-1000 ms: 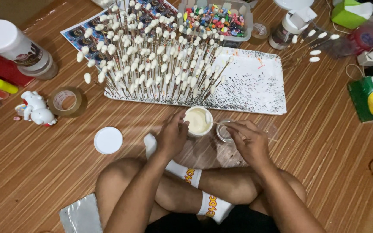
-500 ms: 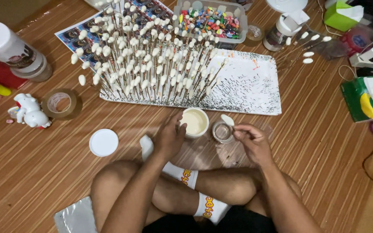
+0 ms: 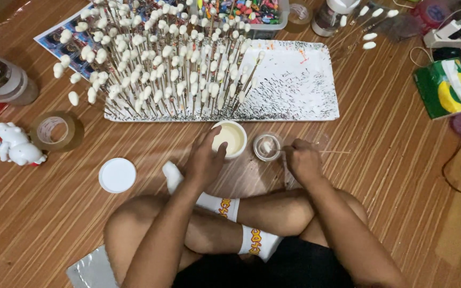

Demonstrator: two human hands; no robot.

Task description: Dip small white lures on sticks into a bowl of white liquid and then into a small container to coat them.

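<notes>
My left hand (image 3: 205,158) grips the rim of a small white cup (image 3: 231,138) filled with cream-coloured liquid, on the wooden floor in front of my crossed legs. My right hand (image 3: 302,160) pinches a thin wooden stick (image 3: 331,152) whose tip dips into a small clear cup (image 3: 267,146) just right of the white cup. Behind them lies a white foam board (image 3: 305,80) stuck with several upright sticks (image 3: 166,64) tipped with white blobs.
A white lid (image 3: 117,174) lies to the left, with a tape roll (image 3: 54,130) and a white figurine (image 3: 17,146) beyond it. A clear box of coloured items (image 3: 252,13) stands at the back. A green pouch (image 3: 446,88) and cables lie right.
My right hand has lowered the stick so its white tip now sits in the clear cup. My left hand stays on the white cup. The view has shifted slightly.
</notes>
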